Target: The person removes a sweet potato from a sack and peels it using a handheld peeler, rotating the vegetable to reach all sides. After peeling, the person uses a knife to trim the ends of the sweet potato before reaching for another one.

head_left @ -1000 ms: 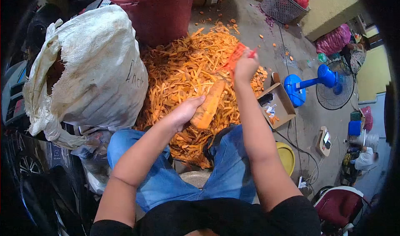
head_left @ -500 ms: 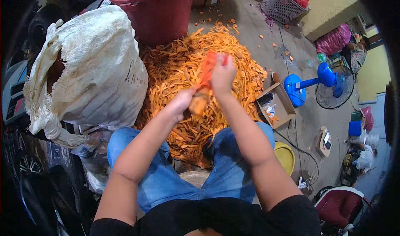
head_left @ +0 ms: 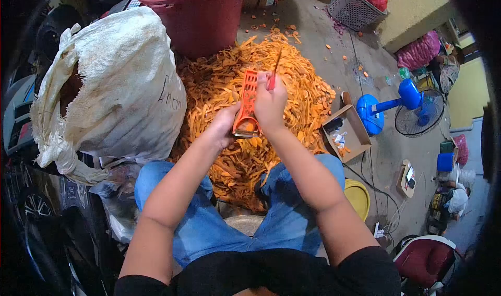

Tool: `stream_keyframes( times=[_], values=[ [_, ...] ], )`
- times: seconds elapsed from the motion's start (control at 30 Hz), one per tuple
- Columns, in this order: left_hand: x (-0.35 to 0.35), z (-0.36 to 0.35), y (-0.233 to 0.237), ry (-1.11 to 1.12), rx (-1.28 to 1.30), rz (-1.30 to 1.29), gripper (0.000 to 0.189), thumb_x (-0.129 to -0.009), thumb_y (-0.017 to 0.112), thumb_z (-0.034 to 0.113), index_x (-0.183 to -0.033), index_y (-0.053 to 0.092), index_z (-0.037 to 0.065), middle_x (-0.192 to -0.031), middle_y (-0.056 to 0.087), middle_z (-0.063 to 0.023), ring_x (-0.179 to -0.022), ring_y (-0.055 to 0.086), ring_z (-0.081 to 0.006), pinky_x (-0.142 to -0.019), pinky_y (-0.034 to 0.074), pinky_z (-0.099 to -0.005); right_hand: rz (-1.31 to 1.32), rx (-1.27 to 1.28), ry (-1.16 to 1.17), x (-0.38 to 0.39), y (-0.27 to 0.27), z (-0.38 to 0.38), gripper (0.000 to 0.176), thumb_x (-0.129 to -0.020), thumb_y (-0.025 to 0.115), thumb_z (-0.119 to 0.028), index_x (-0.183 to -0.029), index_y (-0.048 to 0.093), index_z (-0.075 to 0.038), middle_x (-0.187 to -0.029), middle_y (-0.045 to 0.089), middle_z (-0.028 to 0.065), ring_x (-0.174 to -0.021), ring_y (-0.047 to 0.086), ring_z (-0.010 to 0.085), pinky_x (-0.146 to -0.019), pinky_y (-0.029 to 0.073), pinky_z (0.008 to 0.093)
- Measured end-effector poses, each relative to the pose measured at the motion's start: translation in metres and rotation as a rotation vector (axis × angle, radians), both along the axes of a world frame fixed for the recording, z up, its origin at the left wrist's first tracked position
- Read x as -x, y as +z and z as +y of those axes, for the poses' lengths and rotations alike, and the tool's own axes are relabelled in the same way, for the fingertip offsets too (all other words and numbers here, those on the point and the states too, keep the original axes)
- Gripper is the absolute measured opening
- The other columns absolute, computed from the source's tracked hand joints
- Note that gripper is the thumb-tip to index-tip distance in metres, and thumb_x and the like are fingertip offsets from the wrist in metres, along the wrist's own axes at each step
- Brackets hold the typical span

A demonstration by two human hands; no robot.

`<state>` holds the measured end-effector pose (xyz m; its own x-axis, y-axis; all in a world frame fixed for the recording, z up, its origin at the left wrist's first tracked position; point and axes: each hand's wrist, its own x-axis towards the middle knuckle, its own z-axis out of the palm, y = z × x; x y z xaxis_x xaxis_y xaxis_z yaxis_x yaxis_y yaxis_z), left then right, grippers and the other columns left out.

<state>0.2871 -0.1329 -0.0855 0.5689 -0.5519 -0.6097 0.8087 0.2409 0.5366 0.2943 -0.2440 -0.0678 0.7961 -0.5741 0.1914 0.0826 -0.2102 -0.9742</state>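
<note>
Under right hand's (head_left: 270, 105) peeler (head_left: 247, 100), left hand (head_left: 224, 127) holds carrot (head_left: 248, 125).

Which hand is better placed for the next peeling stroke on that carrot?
Probably the right. The right hand grips the orange peeler, whose lower end lies on the carrot. The left hand is closed around the carrot, holding it over the peel pile.
</note>
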Motion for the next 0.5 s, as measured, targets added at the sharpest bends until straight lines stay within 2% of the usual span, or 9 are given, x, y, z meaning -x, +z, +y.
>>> stream_keyframes(
  times=[0.03, 0.07, 0.1, 0.17, 0.23, 0.3, 0.4, 0.47, 0.5],
  values=[
    [0.000, 0.000, -0.002, 0.017, 0.019, -0.045, 0.031, -0.085, 0.030, 0.027, -0.099, 0.046, 0.004, -0.083, 0.056, -0.0084, -0.068, 0.055, -0.0184, -0.061, 0.047, -0.0276, 0.124, 0.106, 0.044, 0.003, 0.004, 0.002, 0.020, -0.081, 0.046, -0.018, -0.079, 0.052, 0.001, -0.060, 0.051, 0.0046, -0.056, 0.046, 0.0101, -0.051, 0.037, 0.0260],
    [0.001, 0.000, -0.002, 0.017, 0.019, -0.042, 0.031, -0.085, 0.030, 0.027, -0.099, 0.046, 0.004, -0.083, 0.056, -0.0084, -0.068, 0.055, -0.0184, -0.061, 0.047, -0.0276, 0.069, 0.046, 0.012, 0.001, 0.009, 0.000, 0.021, -0.080, 0.045, -0.018, -0.073, 0.048, 0.001, -0.058, 0.049, 0.0118, -0.052, 0.046, 0.0212, -0.053, 0.038, 0.0299],
    [0.004, -0.001, 0.009, -0.030, 0.012, -0.091, 0.032, -0.085, 0.031, 0.027, -0.099, 0.046, 0.002, -0.083, 0.056, -0.0088, -0.068, 0.056, -0.0185, -0.062, 0.047, -0.0277, 0.071, 0.047, 0.011, -0.007, 0.001, -0.009, 0.021, -0.080, 0.045, -0.018, -0.073, 0.048, 0.001, -0.058, 0.049, 0.0118, -0.052, 0.046, 0.0212, -0.053, 0.038, 0.0299],
    [0.008, -0.003, 0.018, -0.079, 0.006, -0.142, 0.032, -0.085, 0.031, 0.026, -0.099, 0.046, 0.001, -0.083, 0.056, -0.0092, -0.068, 0.056, -0.0187, -0.062, 0.047, -0.0277, 0.015, 0.270, -0.288, -0.029, -0.022, -0.042, 0.021, -0.081, 0.046, -0.018, -0.077, 0.052, 0.002, -0.060, 0.052, 0.0066, -0.054, 0.046, 0.0133, -0.052, 0.038, 0.0266],
    [0.015, -0.006, 0.022, -0.075, 0.021, -0.031, 0.033, -0.085, 0.032, 0.025, -0.099, 0.045, -0.002, -0.086, 0.056, -0.0109, -0.070, 0.057, -0.0178, -0.063, 0.047, -0.0279, 0.093, 0.216, -0.439, -0.033, -0.015, -0.072, 0.023, -0.080, 0.046, -0.020, -0.076, 0.051, 0.002, -0.059, 0.050, 0.0060, -0.052, 0.044, 0.0148, -0.052, 0.037, 0.0276],
    [0.014, -0.008, 0.029, -0.076, 0.021, -0.020, 0.033, -0.086, 0.032, 0.024, -0.100, 0.044, -0.003, -0.087, 0.056, -0.0124, -0.072, 0.057, -0.0172, -0.064, 0.047, -0.0280, 0.082, 0.158, -0.453, -0.032, -0.012, -0.077, 0.023, -0.081, 0.045, -0.020, -0.075, 0.051, 0.002, -0.059, 0.050, 0.0061, -0.053, 0.045, 0.0151, -0.052, 0.037, 0.0281],
    [0.013, -0.008, 0.029, -0.140, 0.016, -0.010, 0.032, -0.086, 0.028, 0.024, -0.102, 0.043, 0.000, -0.088, 0.055, -0.0093, -0.073, 0.056, -0.0152, -0.066, 0.046, -0.0276, 0.065, 0.109, -0.454, -0.031, -0.007, -0.078, 0.024, -0.081, 0.045, -0.021, -0.074, 0.051, 0.001, -0.058, 0.050, 0.0059, -0.053, 0.045, 0.0154, -0.053, 0.036, 0.0286],
    [0.014, -0.008, 0.032, -0.069, 0.040, 0.024, 0.034, -0.085, 0.034, 0.024, -0.102, 0.044, -0.003, -0.086, 0.056, -0.0108, -0.071, 0.057, -0.0169, -0.063, 0.047, -0.0274, 0.058, 0.109, -0.447, -0.032, -0.001, -0.079, 0.024, -0.081, 0.044, -0.021, -0.073, 0.051, 0.001, -0.058, 0.050, 0.0058, -0.053, 0.044, 0.0153, -0.054, 0.036, 0.0287],
    [0.014, -0.004, 0.030, -0.068, 0.040, 0.021, 0.034, -0.085, 0.034, 0.024, -0.102, 0.044, -0.003, -0.086, 0.056, -0.0108, -0.071, 0.057, -0.0169, -0.063, 0.047, -0.0274, 0.089, 0.102, -0.516, -0.032, 0.002, -0.082, 0.025, -0.081, 0.044, -0.022, -0.071, 0.050, 0.000, -0.060, 0.052, 0.0096, -0.056, 0.048, 0.0206, -0.054, 0.037, 0.0313]
  ],
)
